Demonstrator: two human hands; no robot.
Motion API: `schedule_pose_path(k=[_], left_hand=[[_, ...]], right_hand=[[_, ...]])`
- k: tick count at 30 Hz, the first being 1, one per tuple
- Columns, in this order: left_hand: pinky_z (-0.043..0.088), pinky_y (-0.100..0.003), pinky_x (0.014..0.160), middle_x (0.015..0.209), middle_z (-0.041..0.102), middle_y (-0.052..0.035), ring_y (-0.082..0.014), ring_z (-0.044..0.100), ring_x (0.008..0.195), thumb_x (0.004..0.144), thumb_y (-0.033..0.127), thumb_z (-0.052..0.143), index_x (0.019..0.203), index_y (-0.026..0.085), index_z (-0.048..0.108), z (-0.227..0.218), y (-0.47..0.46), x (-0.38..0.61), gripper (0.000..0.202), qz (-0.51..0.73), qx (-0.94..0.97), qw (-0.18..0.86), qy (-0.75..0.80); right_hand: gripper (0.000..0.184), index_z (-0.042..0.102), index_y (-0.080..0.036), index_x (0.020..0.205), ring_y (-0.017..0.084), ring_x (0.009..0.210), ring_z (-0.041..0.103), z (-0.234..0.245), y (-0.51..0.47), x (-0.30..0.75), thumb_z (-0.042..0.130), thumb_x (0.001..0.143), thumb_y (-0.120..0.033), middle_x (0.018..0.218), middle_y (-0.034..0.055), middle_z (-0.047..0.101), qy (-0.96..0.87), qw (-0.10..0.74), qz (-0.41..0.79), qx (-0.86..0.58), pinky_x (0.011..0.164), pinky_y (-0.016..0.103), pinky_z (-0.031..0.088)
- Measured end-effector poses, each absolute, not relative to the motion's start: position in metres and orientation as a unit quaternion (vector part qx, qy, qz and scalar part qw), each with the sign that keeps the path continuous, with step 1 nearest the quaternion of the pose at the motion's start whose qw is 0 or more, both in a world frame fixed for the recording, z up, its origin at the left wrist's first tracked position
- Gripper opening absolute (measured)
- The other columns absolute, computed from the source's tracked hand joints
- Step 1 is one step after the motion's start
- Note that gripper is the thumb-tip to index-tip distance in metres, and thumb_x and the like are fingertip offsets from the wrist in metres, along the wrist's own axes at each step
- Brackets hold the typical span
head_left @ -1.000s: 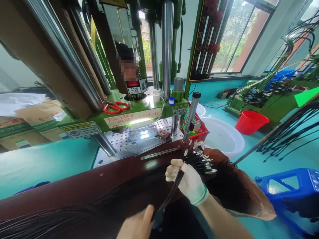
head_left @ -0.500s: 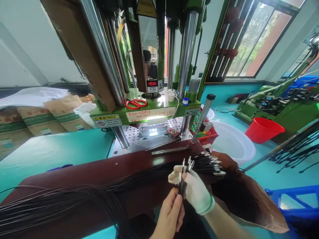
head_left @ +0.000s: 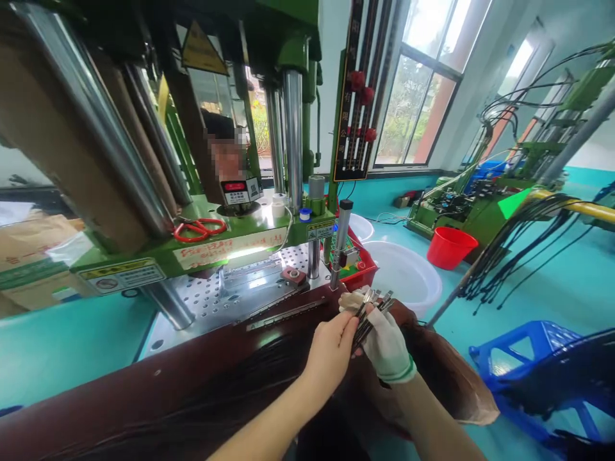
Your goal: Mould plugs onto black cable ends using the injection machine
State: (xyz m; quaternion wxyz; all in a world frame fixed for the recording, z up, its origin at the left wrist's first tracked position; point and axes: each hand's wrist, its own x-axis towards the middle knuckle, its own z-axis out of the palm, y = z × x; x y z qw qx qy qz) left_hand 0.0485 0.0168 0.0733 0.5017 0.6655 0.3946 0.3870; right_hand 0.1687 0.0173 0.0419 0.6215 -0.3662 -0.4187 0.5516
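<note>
A bundle of black cables with silvery metal ends (head_left: 375,299) is held between my two hands beyond the table's right part. My bare left hand (head_left: 332,346) is closed on the bundle from the left, its thumb and fingers against the cables. From the right, my right hand (head_left: 390,347), in a white glove with a green cuff, grips the same bundle. The metal ends stick out above the fingers, fanned and pointing up to the right. Cable lengths below the hands are mostly hidden or blurred.
A green press (head_left: 254,234) stands ahead, with red-handled scissors (head_left: 199,229) on its ledge. Metal strips (head_left: 287,314) lie on the brown table (head_left: 158,390). To the right are a white tub (head_left: 408,275), red bucket (head_left: 451,246), brown sack (head_left: 456,384) and blue stool (head_left: 523,346).
The view has swung right. Both hands keep hold of the cables, whose metal ends now tilt right and spread wider. The separate row of cable ends beside my right hand no longer shows.
</note>
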Motion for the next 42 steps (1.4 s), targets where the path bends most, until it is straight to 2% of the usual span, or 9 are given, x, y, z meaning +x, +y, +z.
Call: schedule_pose_path(k=[4, 7, 11, 18, 24, 28, 34, 38, 42], left_hand=[[0.04, -0.018, 0.036, 0.062, 0.058, -0.0008, -0.0091, 0.052, 0.041, 0.083, 0.047, 0.037, 0.075, 0.017, 0.047, 0.081, 0.026, 0.059, 0.033, 0.303, 0.647, 0.612, 0.339], [0.024, -0.014, 0.026, 0.048, 0.051, 0.0047, -0.0046, 0.037, 0.027, 0.08, 0.046, 0.042, 0.076, 0.017, 0.044, 0.075, 0.023, 0.054, 0.029, 0.265, 0.619, 0.652, 0.348], [0.015, -0.013, 0.026, 0.038, 0.043, 0.0091, -0.0019, 0.026, 0.024, 0.078, 0.044, 0.047, 0.075, 0.017, 0.044, 0.052, 0.01, 0.044, 0.027, 0.28, 0.575, 0.66, 0.394], [0.023, -0.013, 0.025, 0.042, 0.052, 0.0046, -0.0051, 0.037, 0.026, 0.076, 0.054, 0.045, 0.082, 0.016, 0.045, 0.032, -0.003, 0.034, 0.038, 0.324, 0.474, 0.707, 0.413], [0.035, -0.018, 0.03, 0.045, 0.055, -0.0004, -0.0087, 0.046, 0.031, 0.071, 0.055, 0.052, 0.072, 0.014, 0.047, 0.027, -0.001, 0.026, 0.041, 0.289, 0.436, 0.765, 0.377], [0.041, -0.02, 0.036, 0.053, 0.057, -0.0028, -0.0084, 0.05, 0.037, 0.068, 0.055, 0.056, 0.066, 0.012, 0.05, 0.021, -0.005, 0.03, 0.044, 0.356, 0.38, 0.784, 0.338], [0.02, -0.016, 0.029, 0.044, 0.044, 0.0062, -0.0024, 0.031, 0.03, 0.064, 0.057, 0.06, 0.069, 0.014, 0.048, 0.01, -0.007, 0.016, 0.045, 0.444, 0.317, 0.744, 0.387], [0.017, -0.014, 0.032, 0.046, 0.038, 0.0094, -0.0004, 0.027, 0.033, 0.064, 0.057, 0.06, 0.07, 0.017, 0.044, 0.007, 0.002, -0.03, 0.044, 0.56, 0.28, 0.619, 0.474], [0.021, -0.014, 0.035, 0.053, 0.04, 0.008, -0.001, 0.033, 0.038, 0.069, 0.053, 0.058, 0.073, 0.017, 0.044, -0.001, 0.005, -0.067, 0.039, 0.618, 0.247, 0.56, 0.493]], right_hand=[[0.024, 0.06, -0.018, 0.074, 0.013, 0.031, 0.048, 0.047, 0.014, 0.171, 0.053, 0.08, -0.04, 0.039, -0.0055, 0.046, -0.376, 0.614, 0.624, -0.303, 0.035, 0.027, 0.045], [0.032, 0.061, -0.017, 0.101, 0.02, 0.071, 0.064, 0.054, 0.024, 0.18, 0.062, 0.074, -0.035, 0.079, 0.0059, 0.067, -0.39, 0.585, 0.664, -0.253, 0.068, 0.036, 0.054], [0.047, 0.054, -0.024, 0.117, 0.025, 0.11, 0.051, 0.068, 0.046, 0.195, 0.063, 0.073, -0.039, 0.123, 0.0084, 0.054, -0.431, 0.593, 0.641, -0.226, 0.097, 0.044, 0.037], [0.041, 0.054, -0.015, 0.119, 0.024, 0.113, 0.049, 0.076, 0.053, 0.179, 0.048, 0.085, -0.038, 0.121, 0.0125, 0.055, -0.657, 0.314, 0.621, -0.291, 0.101, 0.046, 0.031], [0.045, 0.041, -0.021, 0.131, 0.02, 0.129, 0.027, 0.075, 0.059, 0.165, 0.045, 0.087, -0.033, 0.141, 0.008, 0.031, -0.767, 0.291, 0.525, -0.226, 0.105, 0.041, 0.026], [0.041, 0.047, -0.013, 0.126, 0.018, 0.126, 0.034, 0.084, 0.061, 0.148, 0.039, 0.089, -0.029, 0.134, 0.0128, 0.041, -0.846, 0.205, 0.469, -0.153, 0.106, 0.037, 0.024], [0.046, 0.043, -0.01, 0.128, 0.018, 0.122, 0.04, 0.068, 0.069, 0.123, 0.032, 0.09, -0.035, 0.132, 0.0133, 0.044, -0.862, 0.149, 0.46, -0.151, 0.101, 0.034, 0.032], [0.041, 0.043, -0.011, 0.127, 0.016, 0.117, 0.043, 0.043, 0.112, 0.1, 0.029, 0.09, -0.021, 0.129, 0.0106, 0.047, -0.902, 0.109, 0.183, -0.377, 0.099, 0.03, 0.035], [0.046, 0.05, -0.013, 0.121, 0.026, 0.11, 0.046, 0.026, 0.16, 0.071, 0.038, 0.078, -0.004, 0.116, 0.0133, 0.057, -0.902, -0.022, -0.018, -0.431, 0.09, 0.042, 0.036]])
